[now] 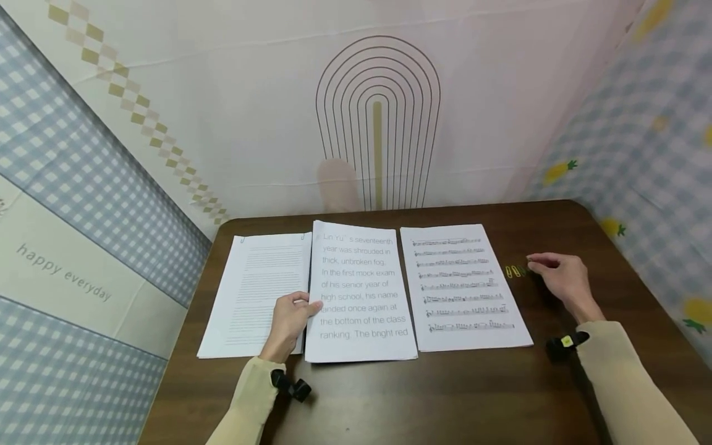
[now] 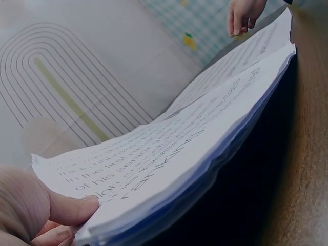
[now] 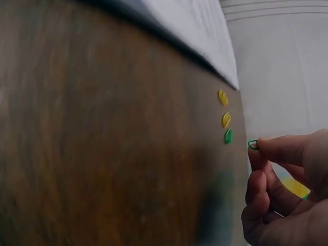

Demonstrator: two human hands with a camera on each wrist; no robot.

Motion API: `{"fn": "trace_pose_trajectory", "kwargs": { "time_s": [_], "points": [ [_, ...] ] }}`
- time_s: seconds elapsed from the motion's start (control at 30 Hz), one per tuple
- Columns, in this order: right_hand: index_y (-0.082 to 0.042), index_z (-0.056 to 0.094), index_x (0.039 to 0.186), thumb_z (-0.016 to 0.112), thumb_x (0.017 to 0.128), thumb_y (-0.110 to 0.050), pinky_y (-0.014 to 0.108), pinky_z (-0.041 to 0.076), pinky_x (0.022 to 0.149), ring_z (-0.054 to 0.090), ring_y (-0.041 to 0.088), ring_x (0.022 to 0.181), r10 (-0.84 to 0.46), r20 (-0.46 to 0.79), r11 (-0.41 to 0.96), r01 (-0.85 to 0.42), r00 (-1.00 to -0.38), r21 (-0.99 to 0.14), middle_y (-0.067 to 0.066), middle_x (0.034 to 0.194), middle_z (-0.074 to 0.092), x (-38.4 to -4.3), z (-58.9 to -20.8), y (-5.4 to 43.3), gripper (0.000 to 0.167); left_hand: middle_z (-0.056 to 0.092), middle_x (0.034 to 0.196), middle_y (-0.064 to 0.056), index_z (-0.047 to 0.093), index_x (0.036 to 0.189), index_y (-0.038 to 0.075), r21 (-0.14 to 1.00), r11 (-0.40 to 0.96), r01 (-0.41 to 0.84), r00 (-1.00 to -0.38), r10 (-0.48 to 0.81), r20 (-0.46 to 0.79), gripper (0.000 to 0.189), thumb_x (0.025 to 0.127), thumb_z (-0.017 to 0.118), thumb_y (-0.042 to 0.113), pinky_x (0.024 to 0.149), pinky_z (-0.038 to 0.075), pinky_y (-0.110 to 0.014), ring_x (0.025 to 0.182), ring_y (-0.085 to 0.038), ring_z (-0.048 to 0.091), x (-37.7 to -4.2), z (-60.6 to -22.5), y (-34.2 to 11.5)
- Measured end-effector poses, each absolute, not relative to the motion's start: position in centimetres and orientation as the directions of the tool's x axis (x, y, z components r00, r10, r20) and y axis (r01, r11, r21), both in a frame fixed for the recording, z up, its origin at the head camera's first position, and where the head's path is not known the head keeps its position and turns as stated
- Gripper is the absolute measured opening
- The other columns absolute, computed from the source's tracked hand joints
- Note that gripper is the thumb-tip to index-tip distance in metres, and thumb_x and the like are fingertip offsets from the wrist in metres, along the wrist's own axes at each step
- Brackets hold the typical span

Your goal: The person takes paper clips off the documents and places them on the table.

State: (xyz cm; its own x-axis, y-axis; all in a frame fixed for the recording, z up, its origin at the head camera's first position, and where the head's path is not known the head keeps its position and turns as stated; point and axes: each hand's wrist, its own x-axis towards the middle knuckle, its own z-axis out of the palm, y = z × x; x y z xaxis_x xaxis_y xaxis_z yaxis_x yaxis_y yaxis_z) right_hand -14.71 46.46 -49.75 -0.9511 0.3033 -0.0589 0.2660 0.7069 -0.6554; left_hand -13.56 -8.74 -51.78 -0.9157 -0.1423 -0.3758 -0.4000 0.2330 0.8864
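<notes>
Pinching the left edge of a large-print paper stack [image 1: 361, 296] between thumb and fingers, a person's left hand [image 1: 289, 318] works before me at a brown table [image 1: 400, 395]. Left of the stack lies a small-print bundle [image 1: 267, 296], 2 clips [image 1: 242, 239] along its top. Right of the stack rests sheet music [image 1: 464, 287]; past that, 2 yellow paper clips [image 3: 222, 97] and 1 loose green clip [image 3: 228, 136]. Farthest right of the stack, the right hand [image 1: 564, 281] pinches 1 held green clip [image 3: 252, 141] between thumb and finger.
</notes>
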Motion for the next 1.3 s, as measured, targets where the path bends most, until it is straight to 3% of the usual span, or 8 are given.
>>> {"fn": "trace_pose_trajectory", "kwargs": {
  "time_s": [0.27,0.53,0.83,1.3],
  "points": [
    [0.005,0.072,0.134,0.061,0.112,-0.022,0.054,0.05,0.094,0.06,0.051,0.129,0.294,-0.095,0.721,0.286,-0.951,-0.631,0.036,0.14,0.067,-14.9,-50.5,47.0,0.036,0.083,0.1,-0.022,0.07,0.115,-0.006,0.885,0.237,-0.4,-0.916,-0.142,-0.376,0.02,0.099,0.077,0.004,0.062,0.055,-0.025,0.07,-0.012,0.074,-13.8,-51.7,-8.6],
    [0.007,0.073,0.132,0.061,0.112,-0.019,0.032,0.043,0.082,0.065,0.047,0.121,0.296,-0.063,0.74,0.271,-0.953,-0.615,0.036,0.133,0.071,-15.0,-50.6,46.7,0.035,0.084,0.096,-0.018,0.07,0.116,-0.005,0.872,0.27,-0.409,-0.912,-0.143,-0.383,0.021,0.099,0.077,0.005,0.062,0.054,-0.026,0.069,-0.011,0.073,-14.3,-51.9,-8.6],
    [0.006,0.075,0.128,0.063,0.11,-0.018,0.043,0.045,0.086,0.065,0.045,0.116,0.332,-0.057,0.746,0.299,-0.942,-0.595,0.033,0.125,0.075,-15.1,-50.9,46.3,0.032,0.083,0.105,-0.024,0.07,0.117,-0.006,0.867,0.293,-0.403,-0.915,-0.154,-0.373,0.024,0.098,0.077,0.005,0.063,0.054,-0.025,0.072,-0.013,0.074,-14.5,-51.7,-8.4],
    [0.005,0.077,0.123,0.064,0.11,-0.02,0.035,0.042,0.081,0.066,0.045,0.113,0.345,-0.023,0.752,0.291,-0.938,-0.592,0.033,0.125,0.075,-15.1,-51.4,46.5,0.031,0.083,0.1,-0.022,0.073,0.114,-0.004,0.841,0.39,-0.375,-0.927,-0.18,-0.33,0.022,0.097,0.079,0.009,0.06,0.051,-0.026,0.068,-0.014,0.07,-14.7,-51.4,-8.1]
  ]
}}
